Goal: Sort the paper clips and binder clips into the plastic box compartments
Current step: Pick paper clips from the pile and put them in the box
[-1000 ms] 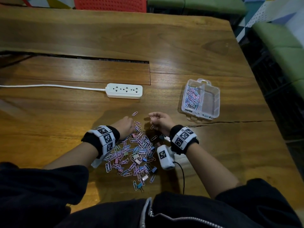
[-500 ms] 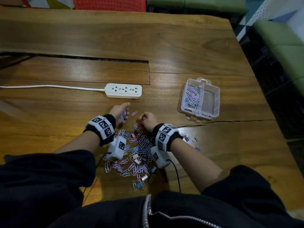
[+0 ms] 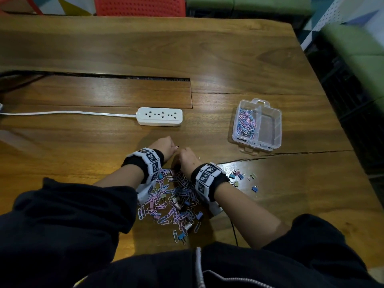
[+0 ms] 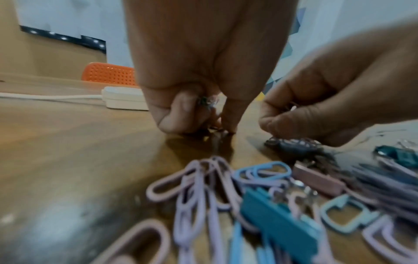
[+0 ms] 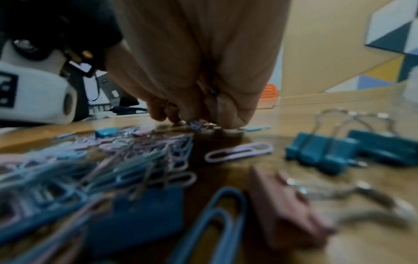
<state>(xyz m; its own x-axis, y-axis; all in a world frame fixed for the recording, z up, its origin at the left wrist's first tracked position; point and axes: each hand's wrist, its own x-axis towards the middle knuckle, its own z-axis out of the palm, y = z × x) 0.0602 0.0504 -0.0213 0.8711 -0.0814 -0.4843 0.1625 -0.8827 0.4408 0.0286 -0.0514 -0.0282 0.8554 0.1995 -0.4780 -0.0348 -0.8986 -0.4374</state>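
Observation:
A heap of pink and blue paper clips mixed with binder clips [image 3: 174, 198] lies on the wooden table between my wrists. At its far edge my left hand [image 3: 172, 147] is curled, fingertips on the wood, with paper clips bunched in the fist [image 4: 209, 103]. Close beside it my right hand [image 3: 185, 155] pinches paper clips against the table [image 5: 199, 123]. The clear plastic box [image 3: 279, 121] sits to the far right; its left compartment holds paper clips [image 3: 246, 123], and its right one looks bare. A few binder clips [image 3: 239, 176] lie right of my right wrist.
A white power strip [image 3: 159, 119] lies just beyond my hands, its cord [image 3: 62, 113] running off to the left. A long slot [image 3: 116, 75] crosses the tabletop farther back. The table's right edge falls away past the box. An orange chair stands at the far side.
My right hand has shifted left, next to the left hand. The left hand's fingers, stretched forward half a second ago, are curled down. The few binder clips at the right came into view.

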